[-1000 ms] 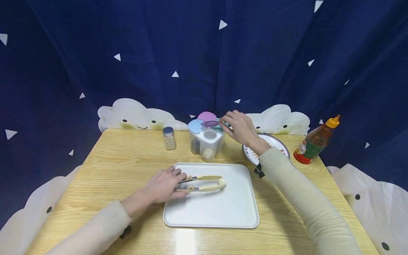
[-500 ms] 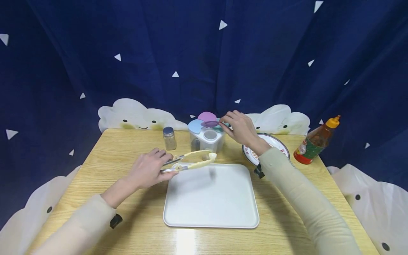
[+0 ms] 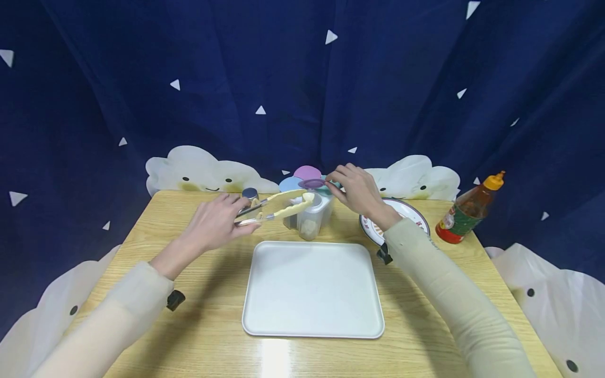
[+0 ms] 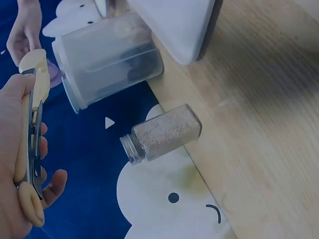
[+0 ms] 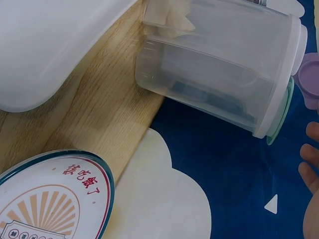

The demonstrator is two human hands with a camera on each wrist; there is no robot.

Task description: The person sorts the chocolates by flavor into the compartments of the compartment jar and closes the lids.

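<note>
My left hand (image 3: 210,223) grips a pair of tongs (image 3: 288,205) with metal arms and cream-coloured ends. A small pale piece (image 3: 308,197) shows between the tong tips, over the opening of a clear compartmented container (image 3: 315,218). Its kind is too small to tell. My right hand (image 3: 356,189) pinches the raised purple lid (image 3: 312,184) of that container. Blue, pink and green lids cover other compartments. Another pale piece (image 3: 309,229) lies at the bottom of the front compartment. In the left wrist view the tongs (image 4: 34,134) lie across the palm.
A white tray (image 3: 313,289) lies in front of the container. A glass shaker jar (image 4: 167,132) stands by my left hand, partly hidden in the head view. A patterned plate (image 3: 418,218) sits under my right forearm, and a sauce bottle (image 3: 468,210) stands at the far right.
My left hand has lifted the tongs and pale piece off the tray and carried them up and back to the container. My right hand has stayed at the purple lid.
</note>
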